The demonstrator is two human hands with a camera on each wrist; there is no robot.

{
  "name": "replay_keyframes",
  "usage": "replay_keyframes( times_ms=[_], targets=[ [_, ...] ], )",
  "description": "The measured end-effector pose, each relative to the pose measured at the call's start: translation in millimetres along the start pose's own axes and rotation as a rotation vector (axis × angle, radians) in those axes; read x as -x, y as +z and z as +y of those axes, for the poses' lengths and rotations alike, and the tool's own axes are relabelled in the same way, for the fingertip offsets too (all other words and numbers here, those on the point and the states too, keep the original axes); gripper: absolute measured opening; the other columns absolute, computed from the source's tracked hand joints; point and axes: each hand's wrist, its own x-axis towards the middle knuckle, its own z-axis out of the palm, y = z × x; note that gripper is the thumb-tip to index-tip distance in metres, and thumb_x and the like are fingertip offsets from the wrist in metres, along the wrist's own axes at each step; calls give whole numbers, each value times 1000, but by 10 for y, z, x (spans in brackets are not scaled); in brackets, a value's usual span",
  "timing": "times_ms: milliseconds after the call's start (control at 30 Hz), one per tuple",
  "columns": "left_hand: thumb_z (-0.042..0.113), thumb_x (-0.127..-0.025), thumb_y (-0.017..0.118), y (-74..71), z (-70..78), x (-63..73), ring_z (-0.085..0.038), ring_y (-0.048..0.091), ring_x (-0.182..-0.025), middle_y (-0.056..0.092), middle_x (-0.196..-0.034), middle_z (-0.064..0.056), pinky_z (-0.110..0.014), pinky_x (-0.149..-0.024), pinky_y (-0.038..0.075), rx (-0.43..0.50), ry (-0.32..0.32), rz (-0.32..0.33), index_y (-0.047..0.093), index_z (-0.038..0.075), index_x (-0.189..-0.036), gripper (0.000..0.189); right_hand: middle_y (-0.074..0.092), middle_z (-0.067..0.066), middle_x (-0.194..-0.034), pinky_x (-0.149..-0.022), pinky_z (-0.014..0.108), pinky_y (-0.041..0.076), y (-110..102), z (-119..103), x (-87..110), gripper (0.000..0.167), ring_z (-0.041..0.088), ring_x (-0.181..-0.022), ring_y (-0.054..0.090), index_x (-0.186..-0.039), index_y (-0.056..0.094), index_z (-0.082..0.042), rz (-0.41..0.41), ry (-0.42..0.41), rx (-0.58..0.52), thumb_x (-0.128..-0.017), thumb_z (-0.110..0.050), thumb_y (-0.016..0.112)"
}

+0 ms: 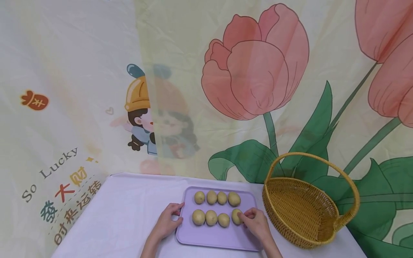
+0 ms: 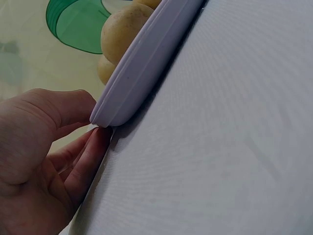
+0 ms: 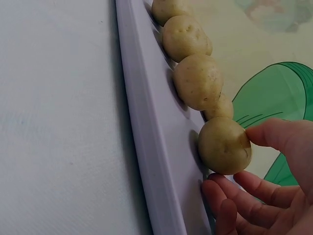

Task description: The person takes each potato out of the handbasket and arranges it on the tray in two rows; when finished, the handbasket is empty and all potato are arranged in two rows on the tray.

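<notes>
A lilac tray (image 1: 209, 238) lies on the white-covered table, bearing several potatoes (image 1: 211, 217) in two rows. My left hand (image 1: 167, 221) is at the tray's left edge; in the left wrist view its thumb (image 2: 73, 105) lies against the rim and its fingers are at the underside, pinching the edge. At the right end of the near row, my right hand (image 1: 257, 223) holds a potato (image 3: 224, 146) between thumb and fingertips. That potato is low over the tray; whether it touches the surface I cannot tell.
A brown wicker basket (image 1: 274, 218) with a tall arched handle stands right of the tray, close to my right hand, with its woven inside showing. Behind the table (image 1: 119, 215) hangs a cloth printed with pink tulips (image 1: 258, 68) and cartoon figures.
</notes>
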Motion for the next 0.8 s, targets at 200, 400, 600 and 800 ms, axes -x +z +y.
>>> replay_keyframes(
  times_ms=[200,400,600,800],
  targets=[
    [-5,-74,73,7,-12,-26,-14,60,-86,60,-110,-8,-29,-83,48,-13,-16,-7,64,-5,-125,52,65,1,-62,-57,27,43,12,-12,-9,26,14,-53,60,-80,64,-4,-8,-1,2,-83,-26,76],
    [-5,-74,73,1,-15,-35,-14,60,-86,60,-110,-8,-29,-83,48,-17,-6,2,64,-6,-124,51,65,1,-63,-57,26,44,18,-4,-34,28,14,-54,60,-80,65,-3,-8,-6,-6,-85,-28,75],
    [-5,-73,74,6,-35,-17,-14,60,-86,60,-110,-8,-29,-83,48,-11,-11,-5,64,-5,-125,52,65,1,-65,-56,26,46,17,16,-37,28,15,-56,61,-81,66,-1,-11,8,-21,-87,-28,73],
    [-4,-74,74,-4,-55,-1,-15,60,-86,60,-110,-8,-29,-83,48,-2,4,-13,64,-5,-125,52,64,2,-67,-55,25,47,37,45,-28,28,15,-56,62,-81,66,1,2,10,-38,-89,-25,70]
  ],
)
